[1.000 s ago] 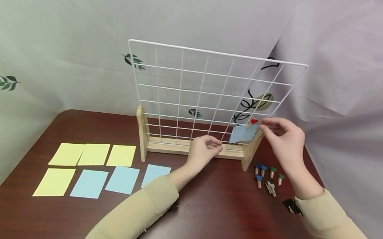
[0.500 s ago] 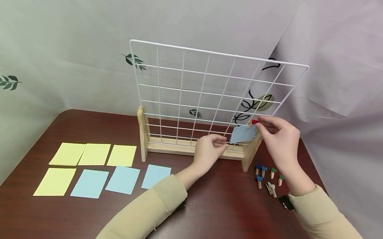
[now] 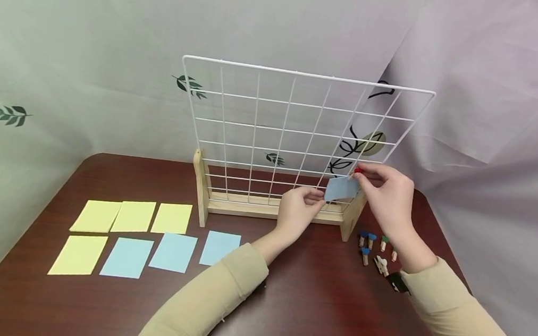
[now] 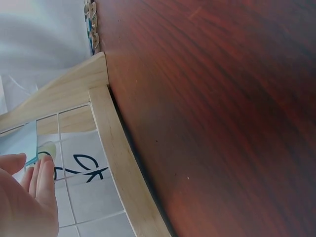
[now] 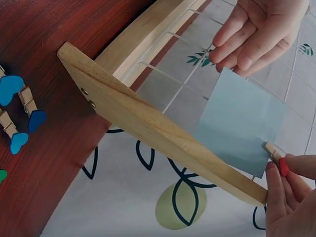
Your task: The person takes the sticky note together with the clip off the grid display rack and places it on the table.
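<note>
A pale blue paper note hangs at the lower right of the white wire grid. A small wooden clothespin with a red heart sits on one of its corners. My right hand pinches the heart end of this clothespin between thumb and fingers, as the right wrist view shows. At the note's opposite corner is my left hand, its thumb and loosely bent fingers on either side of the corner. In the left wrist view a gap shows between thumb and fingers.
Wooden feet hold the grid upright on the dark table. To the left lie several yellow notes and blue notes. Heart clothespins in blue and green and a white one lie right of the stand.
My right hand has moved left onto the red-heart clothespin and now pinches it. My left hand has shifted right to the note's edge. The note stays at the same place on the grid.
</note>
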A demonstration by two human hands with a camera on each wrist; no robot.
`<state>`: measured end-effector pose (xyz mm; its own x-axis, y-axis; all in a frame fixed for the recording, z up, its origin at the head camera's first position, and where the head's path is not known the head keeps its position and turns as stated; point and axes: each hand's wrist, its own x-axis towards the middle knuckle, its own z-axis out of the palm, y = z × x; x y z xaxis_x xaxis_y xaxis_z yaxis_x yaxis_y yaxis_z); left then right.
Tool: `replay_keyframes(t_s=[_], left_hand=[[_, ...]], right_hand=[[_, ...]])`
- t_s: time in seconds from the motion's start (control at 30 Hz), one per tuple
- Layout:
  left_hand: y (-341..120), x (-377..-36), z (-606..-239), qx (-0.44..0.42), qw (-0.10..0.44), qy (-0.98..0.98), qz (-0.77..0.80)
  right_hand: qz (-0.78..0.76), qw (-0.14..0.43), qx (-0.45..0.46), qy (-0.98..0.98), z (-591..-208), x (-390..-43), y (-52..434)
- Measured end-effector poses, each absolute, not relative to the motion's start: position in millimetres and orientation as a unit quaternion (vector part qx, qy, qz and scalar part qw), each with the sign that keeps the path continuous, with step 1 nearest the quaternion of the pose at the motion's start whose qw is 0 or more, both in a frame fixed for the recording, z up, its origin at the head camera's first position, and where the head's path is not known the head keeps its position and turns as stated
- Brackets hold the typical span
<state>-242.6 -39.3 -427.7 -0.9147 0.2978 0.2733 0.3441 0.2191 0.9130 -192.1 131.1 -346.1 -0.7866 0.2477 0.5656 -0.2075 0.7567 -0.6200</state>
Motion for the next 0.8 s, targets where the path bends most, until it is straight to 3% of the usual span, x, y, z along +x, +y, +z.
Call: replay_keyframes(t_s=[0.8], left_hand=[[-33.1,-243.0,-429.3,-0.205,0.024,-0.803,-0.559]], right_hand=[[0.318,0.335,-0.002,-0.887,-348.3,-192.8,133.0]])
